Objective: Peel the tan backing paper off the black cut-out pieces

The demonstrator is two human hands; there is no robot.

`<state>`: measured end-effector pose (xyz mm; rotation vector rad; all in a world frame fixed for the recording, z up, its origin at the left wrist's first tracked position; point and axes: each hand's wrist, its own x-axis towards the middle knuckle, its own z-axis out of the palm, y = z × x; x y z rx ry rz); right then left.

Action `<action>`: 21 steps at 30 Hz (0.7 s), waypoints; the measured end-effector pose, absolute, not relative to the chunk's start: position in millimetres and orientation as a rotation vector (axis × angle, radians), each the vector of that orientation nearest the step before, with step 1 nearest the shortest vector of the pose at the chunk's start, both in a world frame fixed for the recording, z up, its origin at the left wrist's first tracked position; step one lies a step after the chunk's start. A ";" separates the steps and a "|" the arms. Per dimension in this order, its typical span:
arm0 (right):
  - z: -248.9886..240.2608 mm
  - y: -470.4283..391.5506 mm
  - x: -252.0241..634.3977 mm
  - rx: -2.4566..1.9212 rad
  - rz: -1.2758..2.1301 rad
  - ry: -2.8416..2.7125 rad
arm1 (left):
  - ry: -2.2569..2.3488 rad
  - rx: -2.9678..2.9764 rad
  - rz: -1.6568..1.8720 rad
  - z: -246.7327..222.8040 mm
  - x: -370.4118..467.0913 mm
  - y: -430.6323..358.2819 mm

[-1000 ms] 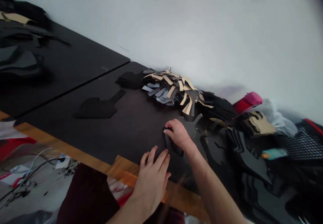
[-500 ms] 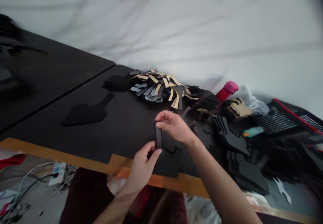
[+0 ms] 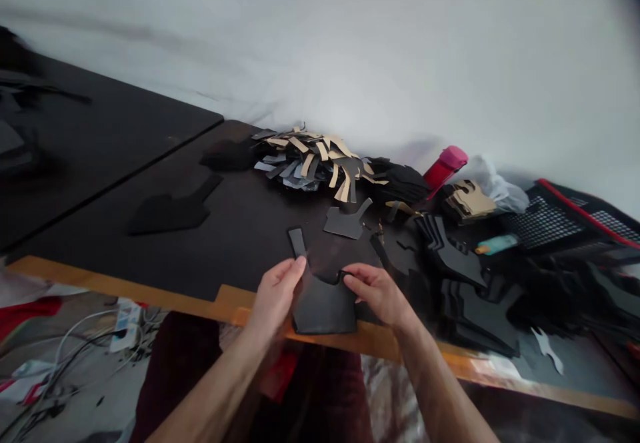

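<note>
A flat black cut piece (image 3: 325, 306) lies at the front edge of the table, with a narrow strip at its upper left and a curved notch beside it. My left hand (image 3: 277, 293) grips its left side at the foot of the strip, thumb on top. At the other side of the notch, my right hand (image 3: 377, 293) pinches the raised corner between thumb and fingers. Just beyond lies a smaller grey piece (image 3: 347, 222) of similar outline. Farther left is a black piece (image 3: 170, 213) with a strip.
A heap of beige and grey strips (image 3: 313, 160) lies near the wall. To the right are stacked black pieces (image 3: 453, 253), a pink-capped red bottle (image 3: 446, 168), beige pieces (image 3: 470, 200), a small turquoise tube (image 3: 500, 244) and a black mesh basket (image 3: 555, 216). Orange tape (image 3: 165, 293) lines the table's edge.
Both hands have shifted off the strip's two ends: the left to the strip's foot, the right down and rightward to the notch corner. The small grey piece beyond now shows.
</note>
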<state>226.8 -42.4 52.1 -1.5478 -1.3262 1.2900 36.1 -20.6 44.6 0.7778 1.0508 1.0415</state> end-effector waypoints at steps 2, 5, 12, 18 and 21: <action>53.2 -45.7 228.1 -1.559 1.290 -1.324 | 1.017 0.770 1.052 45.6 38.7 -15.7; 52.5 -50.5 230.6 -1.569 1.265 -1.307 | 1.017 0.785 1.081 44.0 41.7 -13.6; 38.6 -55.9 225.7 -1.569 1.061 -1.208 | 0.918 0.848 0.914 33.6 40.7 -38.0; 39.0 -72.1 214.8 -1.547 0.918 -1.303 | 1.037 0.923 0.834 7.4 29.5 -50.8; 40.2 -81.9 221.7 -1.541 0.873 -1.324 | 0.977 0.953 0.807 -1.1 33.0 -55.9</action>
